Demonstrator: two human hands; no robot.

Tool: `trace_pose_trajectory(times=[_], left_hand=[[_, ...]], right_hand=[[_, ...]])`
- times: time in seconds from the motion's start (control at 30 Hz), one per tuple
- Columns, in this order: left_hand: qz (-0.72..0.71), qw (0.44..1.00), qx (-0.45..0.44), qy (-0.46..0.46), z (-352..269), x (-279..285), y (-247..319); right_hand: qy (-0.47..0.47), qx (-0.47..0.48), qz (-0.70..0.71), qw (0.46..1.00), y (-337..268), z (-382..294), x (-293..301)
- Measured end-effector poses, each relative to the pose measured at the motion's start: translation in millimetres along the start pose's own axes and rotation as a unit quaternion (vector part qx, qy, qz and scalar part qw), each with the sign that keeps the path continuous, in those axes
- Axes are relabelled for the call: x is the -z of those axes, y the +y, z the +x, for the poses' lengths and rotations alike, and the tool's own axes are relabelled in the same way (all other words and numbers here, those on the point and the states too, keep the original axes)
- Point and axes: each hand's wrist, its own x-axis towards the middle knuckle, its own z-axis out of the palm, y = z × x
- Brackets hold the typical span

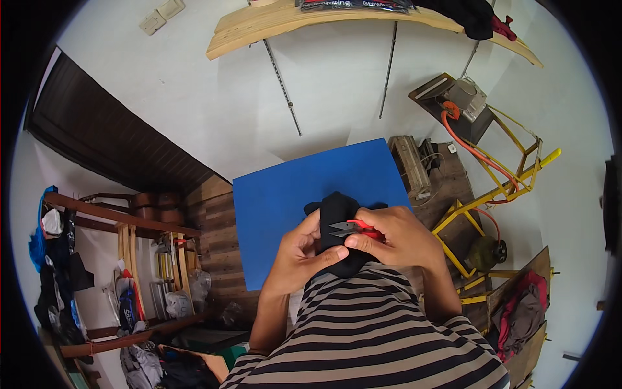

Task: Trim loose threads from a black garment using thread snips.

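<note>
A bundle of black fabric (338, 204) is gathered in front of my chest, over the near part of a blue tabletop (311, 170). My left hand (306, 248) grips its left side, the thumb lying across the front. In my right hand (396, 236) are small thread snips (346, 228) with red handles. Their two grey blades point left across the black cloth, with a gap between the tips. My right fingers and thumb wrap the red handles. Whether the blades touch a thread is too small to tell.
A wooden shelf (272, 22) runs along the wall above. Wooden boxes (410, 165) stand right of the table. Farther right are a yellow metal frame (505, 189), an orange hose (478, 153) and a gas cylinder (483, 253). Racks with clothes and bags (180, 304) stand at left.
</note>
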Motion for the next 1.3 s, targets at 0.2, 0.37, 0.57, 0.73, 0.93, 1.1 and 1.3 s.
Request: trace_pose_trajectory(times=[0.2, 0.37, 0.57, 0.73, 0.93, 1.1, 1.3], left_hand=[[-0.003, 0.999, 0.016, 0.031, 0.3, -5.2, 11.5], [0.014, 0.999, 0.009, 0.047, 1.4, -5.8, 13.0], [-0.007, 0.999, -0.012, 0.053, 0.7, -2.8, 14.8], [-0.064, 0.996, 0.006, 0.053, 0.9, -0.7, 16.0], [-0.101, 0.992, 0.004, 0.075, -1.3, 7.4, 6.1], [-0.139, 0.986, -0.003, 0.091, 0.4, 7.2, 8.8], [-0.136, 0.987, -0.007, 0.088, 0.2, 7.0, 13.3]], right_hand=[[-0.016, 0.013, -0.001, 1.0, 1.7, 0.9, 2.1], [0.015, 0.019, -0.032, 0.999, 1.1, 2.3, 3.4], [0.051, 0.03, -0.034, 0.998, -2.3, 4.7, 6.8], [0.036, 0.035, -0.066, 0.997, -5.1, 9.4, 11.7], [0.024, 0.039, -0.043, 0.998, -2.5, 11.5, 10.3], [0.035, 0.055, -0.031, 0.997, 2.2, 14.0, 3.6], [0.05, 0.056, -0.016, 0.997, 3.3, 15.7, 1.5]])
